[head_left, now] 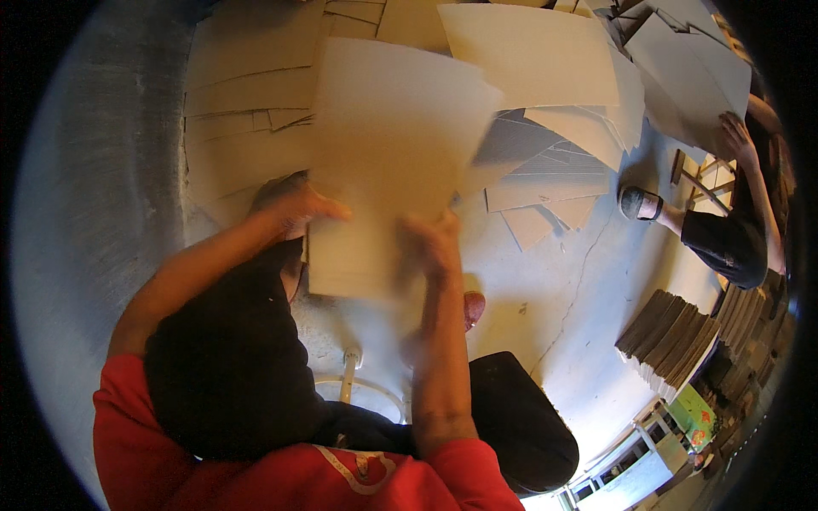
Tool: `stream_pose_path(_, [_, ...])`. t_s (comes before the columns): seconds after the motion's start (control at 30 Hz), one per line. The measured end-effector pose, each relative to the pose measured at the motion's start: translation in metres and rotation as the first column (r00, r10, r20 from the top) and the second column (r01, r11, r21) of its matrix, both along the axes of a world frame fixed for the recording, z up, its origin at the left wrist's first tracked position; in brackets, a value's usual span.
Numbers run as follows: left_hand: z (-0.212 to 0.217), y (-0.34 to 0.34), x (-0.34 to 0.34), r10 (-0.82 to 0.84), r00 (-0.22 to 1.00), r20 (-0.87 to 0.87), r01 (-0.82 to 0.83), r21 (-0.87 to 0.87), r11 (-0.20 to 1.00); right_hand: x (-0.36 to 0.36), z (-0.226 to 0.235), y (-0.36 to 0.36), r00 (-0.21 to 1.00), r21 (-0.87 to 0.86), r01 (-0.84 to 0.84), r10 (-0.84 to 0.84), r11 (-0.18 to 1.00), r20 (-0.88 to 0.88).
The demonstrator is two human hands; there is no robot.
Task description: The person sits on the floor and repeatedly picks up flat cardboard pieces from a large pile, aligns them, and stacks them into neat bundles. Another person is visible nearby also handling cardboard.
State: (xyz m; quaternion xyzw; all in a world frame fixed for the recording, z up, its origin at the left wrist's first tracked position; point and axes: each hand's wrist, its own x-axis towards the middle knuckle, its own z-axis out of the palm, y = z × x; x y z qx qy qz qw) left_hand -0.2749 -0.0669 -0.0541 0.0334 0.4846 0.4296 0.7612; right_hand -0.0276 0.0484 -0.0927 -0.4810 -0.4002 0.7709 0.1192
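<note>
Left hand (308, 209), right hand (437, 242); cardboard (396, 145), upper centre of frame.
Left: pinching cardboard's left edge. Right: blurred, grip cannot be told.

Left arm (192, 268) bends outward, right arm (445, 358) reaches forward — left grip (305, 207) and blurred right grip (437, 244) turn thumbs (335, 209) inward.

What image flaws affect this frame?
Head view: motion blur softens the right hand, less so the left hand, and the lower part of the cardboard; head view: fisheye distortion inside a dark rim; head view: uneven light, the floor brightest toward lower right.
</note>
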Motion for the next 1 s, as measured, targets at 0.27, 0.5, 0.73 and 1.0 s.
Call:
stream_pose_path(0.27, [-0.066,-0.096,-0.084,0.293,0.832,-0.471,-0.172,0.284,0.943,-0.046,-0.043,0.03,0.8,0.78,-0.585,0.005,0.221,0.599])
stream_pose_path(0.5, [-0.075,-0.093,-0.06,0.538,0.828,-0.16,-0.528,0.102,0.843,-0.076,-0.059,0.036,0.419,0.416,-0.88,-0.038,0.227,0.907])
stream_pose_path(0.73, [-0.068,-0.088,-0.049,0.392,0.902,-0.18,-0.384,0.081,0.92,-0.092,-0.054,0.039,0.32,0.288,-0.89,0.036,0.352,0.947])
stream_pose_path(1.0, [-0.085,-0.087,-0.038,0.465,0.879,-0.102,-0.461,0.063,0.885,-0.017,-0.086,0.059,0.818,0.535,-0.568,0.354,0.625,0.454])
